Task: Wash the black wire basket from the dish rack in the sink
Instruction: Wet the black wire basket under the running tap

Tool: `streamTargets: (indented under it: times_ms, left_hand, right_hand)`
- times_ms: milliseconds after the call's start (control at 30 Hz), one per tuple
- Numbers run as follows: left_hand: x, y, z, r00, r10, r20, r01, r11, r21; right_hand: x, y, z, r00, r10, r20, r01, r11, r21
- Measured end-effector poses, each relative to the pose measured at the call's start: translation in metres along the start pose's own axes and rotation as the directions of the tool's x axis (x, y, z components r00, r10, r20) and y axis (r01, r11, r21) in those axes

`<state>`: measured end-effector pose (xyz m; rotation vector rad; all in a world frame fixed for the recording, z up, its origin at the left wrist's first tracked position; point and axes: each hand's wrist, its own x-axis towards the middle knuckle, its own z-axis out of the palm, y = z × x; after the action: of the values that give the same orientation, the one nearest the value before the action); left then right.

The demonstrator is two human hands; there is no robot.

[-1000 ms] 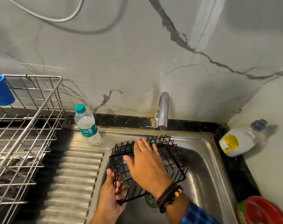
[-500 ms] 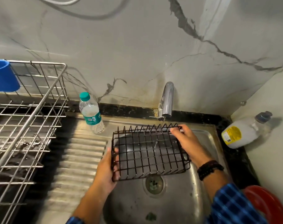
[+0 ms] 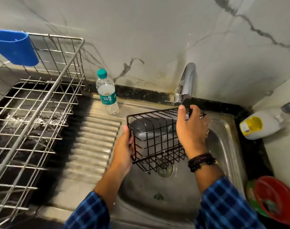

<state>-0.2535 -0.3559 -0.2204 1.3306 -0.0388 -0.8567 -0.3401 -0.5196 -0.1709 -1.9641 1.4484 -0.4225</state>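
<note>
A steel sink [image 3: 227, 146] fills the lower centre of the frame, with a large wire dish rack [image 3: 41, 103] at the left. A black wire basket [image 3: 155, 138] is held tilted above the sink bowl, just under the tap [image 3: 186, 83] at centre. It looks light and stiff, though its thin wires are probably slippery when wet; the corner wires and rim seem the surest holds. The left hand [image 3: 124, 146], reaching up from the lower centre, is closed around the basket's left edge. The right hand [image 3: 192, 128] arches over the right side, fingers curled on the far top rim, wrist bent downward. A water bottle [image 3: 107, 93] stands upper centre.
</note>
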Motion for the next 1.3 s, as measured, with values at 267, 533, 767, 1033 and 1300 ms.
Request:
streamTargets:
  times_ms: [267, 533, 767, 1033, 1300]
  left_hand:
    - [0.013, 0.011, 0.003, 0.981, 0.170, 0.090, -0.182, 0.973, 0.141]
    - [0.017, 0.007, -0.006, 0.951, 0.193, 0.242, -0.235, 0.959, 0.156]
    - [0.015, 0.006, -0.021, 0.937, 0.228, 0.263, -0.253, 0.965, 0.064]
    - [0.016, -0.006, -0.036, 0.965, 0.180, 0.191, -0.150, 0.975, -0.164]
    - [0.025, -0.024, -0.021, 0.965, -0.258, -0.041, 0.251, 0.958, -0.137]
  right_hand:
    - [-0.060, -0.028, 0.010, 0.856, -0.506, 0.106, 0.517, 0.834, -0.193]
    - [-0.012, 0.028, -0.016, 0.450, -0.817, 0.361, 0.888, 0.452, -0.084]
    - [0.021, 0.065, -0.029, 0.575, -0.797, 0.185, 0.814, 0.580, -0.032]
    - [0.016, 0.054, -0.008, 0.962, -0.042, 0.270, -0.150, 0.745, 0.650]
    - [0.013, 0.056, -0.030, 0.987, -0.162, -0.005, 0.132, 0.786, 0.605]
